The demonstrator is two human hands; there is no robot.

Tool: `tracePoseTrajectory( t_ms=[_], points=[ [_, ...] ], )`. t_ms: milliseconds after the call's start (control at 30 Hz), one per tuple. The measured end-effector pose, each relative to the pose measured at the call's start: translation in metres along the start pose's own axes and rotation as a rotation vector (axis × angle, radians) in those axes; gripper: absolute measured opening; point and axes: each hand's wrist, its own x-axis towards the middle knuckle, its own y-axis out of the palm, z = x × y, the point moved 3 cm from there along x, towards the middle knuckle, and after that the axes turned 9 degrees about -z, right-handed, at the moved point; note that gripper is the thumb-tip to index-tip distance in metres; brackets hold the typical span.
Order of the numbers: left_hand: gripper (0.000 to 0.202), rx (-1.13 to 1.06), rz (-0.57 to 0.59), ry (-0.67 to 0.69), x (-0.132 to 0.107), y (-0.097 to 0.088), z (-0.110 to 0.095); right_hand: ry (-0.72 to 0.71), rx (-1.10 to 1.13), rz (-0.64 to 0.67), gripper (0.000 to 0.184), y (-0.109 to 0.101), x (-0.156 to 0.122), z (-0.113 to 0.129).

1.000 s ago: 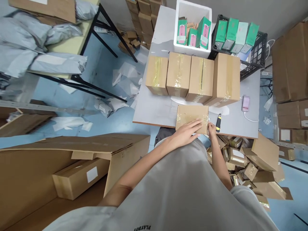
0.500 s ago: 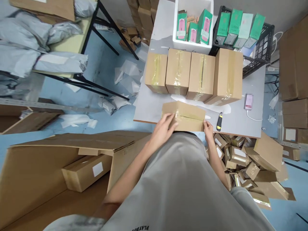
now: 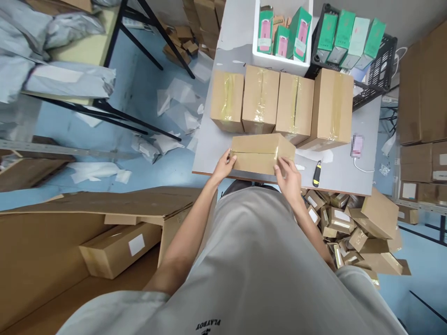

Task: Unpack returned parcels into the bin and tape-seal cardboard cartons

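A small brown cardboard box [image 3: 258, 156] lies at the front edge of the grey table [image 3: 209, 160], a seam running along its length. My left hand [image 3: 225, 166] grips its left end, thumb and fingers closed at the corner. At the right end, my right hand [image 3: 288, 178] has its fingertips pressed on the box's near corner; whether it also pinches tape is too small to tell. Just behind stand several taped cartons [image 3: 260, 100] in a row. A black and yellow utility knife [image 3: 317, 174] lies to the right of my right hand.
A white foam box [image 3: 279, 66] and a black crate [image 3: 377, 70], both holding green boxes, stand at the back. A phone [image 3: 356, 146] with a cable lies at right. A large open carton [image 3: 38, 251] is at lower left; small boxes [image 3: 344, 221] are heaped at lower right.
The small box has been turned and now sits slightly farther back on the table. My left hand went from its top to its left end; my right hand now touches the right near corner.
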Motion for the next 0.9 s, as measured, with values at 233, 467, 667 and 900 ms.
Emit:
tracePoseTrajectory(
  t_ms=[233,467,667,900],
  points=[
    [0.05,0.099,-0.061,0.19,-0.02,-0.044,-0.029,-0.127,0.062,0.349,0.055,0.065,-0.007,0.054],
    [0.069,-0.035,-0.174,0.086,-0.024,-0.08,-0.041,-0.128,-0.006,0.23,0.044,0.075,0.002,0.06],
    [0.07,-0.118,-0.143,-0.021,-0.004,-0.096,-0.031,-0.103,-0.113,0.173,0.039,0.071,0.017,0.047],
    [0.072,-0.186,-0.104,-0.072,-0.012,-0.084,-0.031,-0.074,-0.245,0.14,0.047,0.087,0.009,0.057]
  ],
)
